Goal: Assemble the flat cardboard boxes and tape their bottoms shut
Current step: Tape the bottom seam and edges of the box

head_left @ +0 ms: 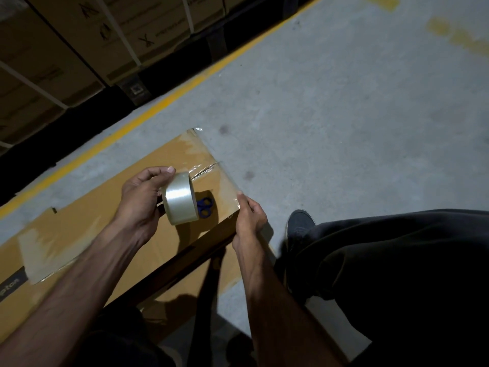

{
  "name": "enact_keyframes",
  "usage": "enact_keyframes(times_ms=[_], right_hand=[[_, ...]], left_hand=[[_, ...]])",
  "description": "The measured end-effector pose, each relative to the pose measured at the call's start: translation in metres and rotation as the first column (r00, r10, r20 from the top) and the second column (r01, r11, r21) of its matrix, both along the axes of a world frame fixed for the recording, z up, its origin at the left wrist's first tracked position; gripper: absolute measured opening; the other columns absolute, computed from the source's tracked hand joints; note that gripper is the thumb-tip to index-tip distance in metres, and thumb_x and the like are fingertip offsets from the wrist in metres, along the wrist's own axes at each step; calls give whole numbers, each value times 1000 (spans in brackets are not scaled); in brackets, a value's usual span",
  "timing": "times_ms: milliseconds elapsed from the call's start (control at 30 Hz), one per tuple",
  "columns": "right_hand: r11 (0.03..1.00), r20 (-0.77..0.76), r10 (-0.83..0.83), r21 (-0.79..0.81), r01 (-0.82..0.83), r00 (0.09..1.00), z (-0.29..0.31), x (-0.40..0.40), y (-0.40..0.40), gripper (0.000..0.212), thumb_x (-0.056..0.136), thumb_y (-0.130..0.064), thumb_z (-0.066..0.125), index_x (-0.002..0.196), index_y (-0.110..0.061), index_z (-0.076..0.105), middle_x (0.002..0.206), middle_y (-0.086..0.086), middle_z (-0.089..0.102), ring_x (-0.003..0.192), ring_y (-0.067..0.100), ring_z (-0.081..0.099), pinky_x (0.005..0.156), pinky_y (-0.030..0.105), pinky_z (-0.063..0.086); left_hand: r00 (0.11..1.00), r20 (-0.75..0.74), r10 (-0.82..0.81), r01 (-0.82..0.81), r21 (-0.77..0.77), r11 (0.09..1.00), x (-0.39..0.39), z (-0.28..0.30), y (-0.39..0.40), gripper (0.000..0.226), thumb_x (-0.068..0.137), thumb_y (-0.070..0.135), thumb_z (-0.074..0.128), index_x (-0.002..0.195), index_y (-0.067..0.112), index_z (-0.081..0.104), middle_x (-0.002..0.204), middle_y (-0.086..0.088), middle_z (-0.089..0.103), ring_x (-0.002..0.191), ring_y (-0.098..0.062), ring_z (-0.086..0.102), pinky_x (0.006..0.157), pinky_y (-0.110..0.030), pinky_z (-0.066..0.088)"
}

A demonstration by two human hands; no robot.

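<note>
A brown cardboard box (pixel 111 221) lies in front of me on the concrete floor, its taped face up. My left hand (pixel 143 200) grips a roll of clear tape (pixel 180 198) just above that face. A strip of tape (pixel 225 181) runs from the roll across the box's right end. My right hand (pixel 250 221) pinches the tape's end down at the near right corner of the box. Blue-handled scissors (pixel 205 207) lie on the box, partly hidden behind the roll. Older clear tape patches shine at the box's left and far right ends.
Stacked strapped cartons (pixel 79 43) stand on dark pallets at the upper left, behind a yellow floor line (pixel 164 102). My dark-trousered leg (pixel 397 274) and shoe (pixel 300 223) rest at the right. Grey concrete floor (pixel 344 128) stretches beyond the box.
</note>
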State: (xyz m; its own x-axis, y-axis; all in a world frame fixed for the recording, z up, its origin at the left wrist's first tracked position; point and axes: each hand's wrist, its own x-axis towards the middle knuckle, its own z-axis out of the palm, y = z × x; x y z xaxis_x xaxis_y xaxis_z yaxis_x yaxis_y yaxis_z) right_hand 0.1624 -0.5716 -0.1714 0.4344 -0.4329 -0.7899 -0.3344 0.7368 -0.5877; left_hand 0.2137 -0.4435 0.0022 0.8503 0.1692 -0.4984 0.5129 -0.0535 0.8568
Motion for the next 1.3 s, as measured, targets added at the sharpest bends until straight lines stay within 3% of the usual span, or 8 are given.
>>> enact_keyframes(times_ms=[167,433,733,867,1000,1133,1200,1300], right_hand=[[990,-76,-34,135,44,997,-11,11,5,36,60,-48,88,89,-28,83,109,8,79,116,36,69,105,62,53],[975,-150,27,222,7,988,0,9,-14,49,85,-36,84,125,-13,70,135,10,65,131,32,56,114,48,46],[961,-181,99,271,-47,978,-1,9,-24,40,88,-29,83,118,-10,66,104,8,60,107,24,59,104,42,55],[923,-144,128,380,-65,981,-6,15,-31,45,90,-23,80,130,-9,65,128,15,66,120,28,61,91,37,51],[895,-128,252,409,-180,959,-8,17,-51,57,93,-20,81,141,-5,56,142,19,57,139,34,53,103,44,53],[885,-194,463,46,-463,865,-8,24,-62,29,88,-19,85,110,-9,70,125,21,70,115,35,68,89,40,62],[779,-258,482,-311,-544,838,4,26,-61,14,91,-18,81,98,-16,68,113,10,72,102,25,68,76,31,57],[553,-183,513,-677,-486,838,28,25,-52,3,100,-26,69,103,-27,68,114,-4,64,105,12,62,87,32,55]], left_hand=[[1000,2,1,-1,0,1000,1,0,3,11,96,18,71,86,22,69,84,10,71,73,-14,56,59,-27,40],[1000,18,7,-7,-5,1000,2,1,4,10,96,19,71,86,21,69,81,12,72,72,-13,56,59,-28,40],[1000,15,15,-15,-18,1000,3,-1,5,12,95,19,72,84,21,69,81,11,73,74,-15,56,62,-31,40],[1000,17,13,-12,-16,1000,4,-2,6,10,95,20,73,85,21,69,78,10,71,72,-15,55,60,-31,40],[1000,14,1,-1,-1,1000,6,0,3,8,96,20,72,88,19,70,79,10,71,72,-15,56,59,-30,40],[1000,19,13,-13,2,1000,11,5,-1,9,96,20,73,87,18,70,79,10,71,73,-16,56,60,-30,41],[1000,21,23,-23,0,1000,14,5,-1,9,95,21,74,88,18,71,77,9,71,73,-17,56,61,-31,42],[999,28,40,-40,-10,999,19,5,2,7,95,21,74,90,18,72,80,6,70,73,-18,56,61,-31,43]])
